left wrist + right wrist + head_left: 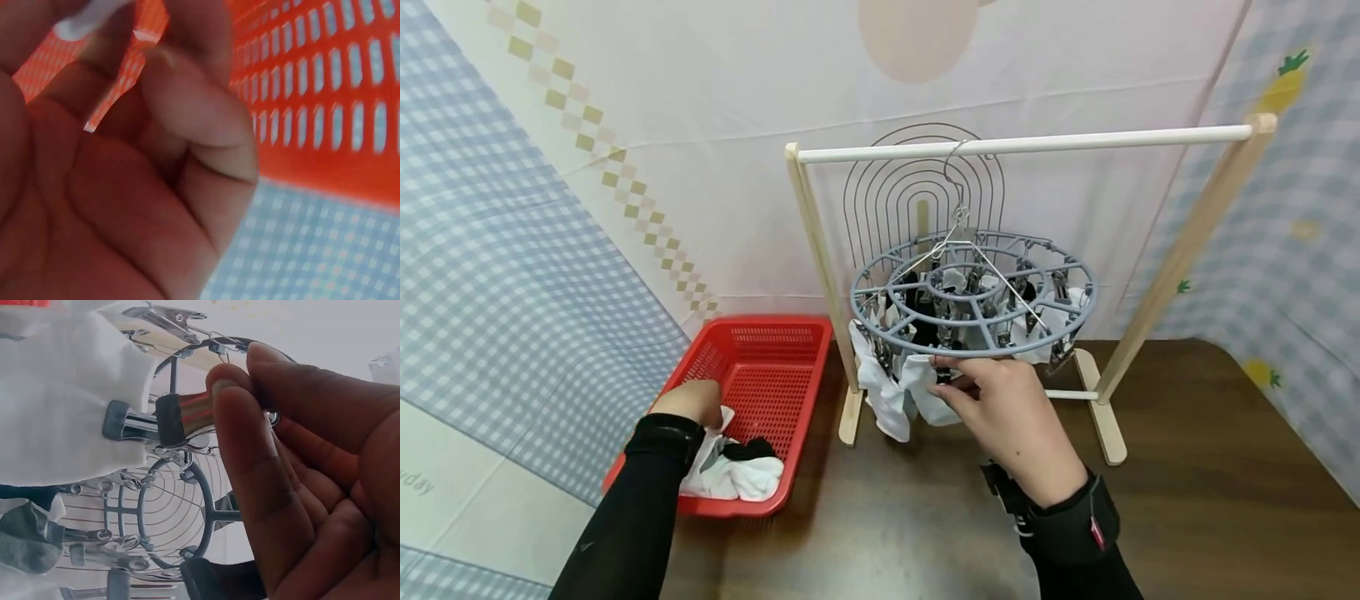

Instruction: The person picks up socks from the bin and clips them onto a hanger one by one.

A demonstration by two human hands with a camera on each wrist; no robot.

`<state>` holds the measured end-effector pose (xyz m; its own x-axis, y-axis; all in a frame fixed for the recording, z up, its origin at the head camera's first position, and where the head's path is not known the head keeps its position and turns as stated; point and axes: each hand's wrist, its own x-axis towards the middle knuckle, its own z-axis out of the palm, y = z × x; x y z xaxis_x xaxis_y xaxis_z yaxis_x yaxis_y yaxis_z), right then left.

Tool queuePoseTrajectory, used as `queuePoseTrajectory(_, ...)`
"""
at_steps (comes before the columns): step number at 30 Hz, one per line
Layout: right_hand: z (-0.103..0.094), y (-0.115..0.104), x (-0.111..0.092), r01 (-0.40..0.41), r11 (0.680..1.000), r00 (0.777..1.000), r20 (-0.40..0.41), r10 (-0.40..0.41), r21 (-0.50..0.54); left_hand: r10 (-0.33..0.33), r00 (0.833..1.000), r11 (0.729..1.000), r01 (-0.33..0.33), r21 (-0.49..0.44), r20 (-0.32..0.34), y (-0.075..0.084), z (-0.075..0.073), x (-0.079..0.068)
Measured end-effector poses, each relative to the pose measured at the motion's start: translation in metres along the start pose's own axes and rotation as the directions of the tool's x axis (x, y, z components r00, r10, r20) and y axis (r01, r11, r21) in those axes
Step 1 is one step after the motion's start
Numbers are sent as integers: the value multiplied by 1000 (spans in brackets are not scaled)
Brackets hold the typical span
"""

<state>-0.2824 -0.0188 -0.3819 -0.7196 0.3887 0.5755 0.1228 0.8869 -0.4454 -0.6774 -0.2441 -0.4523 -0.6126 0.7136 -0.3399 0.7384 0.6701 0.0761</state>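
Observation:
My right hand (1011,408) is at the front rim of a round grey clip hanger (973,321). In the right wrist view, its thumb and fingers pinch a metal clothes clip (178,419) with grey tips. Beside that clip, a white sock (69,400) hangs from another clip. My left hand (692,402) is down inside the red basket (775,375), fingers curled at a white sock (727,417) whose edge rises by them. Only a small white piece (94,19) shows among the fingers in the left wrist view. White and black socks (748,450) lie in the basket.
The hanger hangs by its hook from the white rod (1037,143) of a wooden-legged rack (1187,250). More white and dark socks hang under it. The rack's foot (1099,408) and the basket stand on a brown table (880,517). Cloth backdrops (737,83) surround the table.

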Motion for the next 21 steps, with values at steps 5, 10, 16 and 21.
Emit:
queuePoseTrajectory(5, 2, -1, 0, 16, 1000, 1000, -10, -16, 7, 118, 984, 982, -136, -131, -136, -7, -7, -7)
queuePoseTrajectory(10, 3, 0, 1, 38, 999, 999, -2, -38, 2, 128, 987, 980, -142, -142, -101, -12, -6, -8)
queuePoseTrajectory(16, -2, 2, 1, 37, 999, 999, -9, -37, -3, 16, 998, 999, -14, -39, 61, -13, 4, 5)
queuePoseTrajectory(21, -4, 1, 1, 30, 1000, 1000, -2, -30, 9, 9, 983, 998, 2, -63, 185, -13, 11, 16)
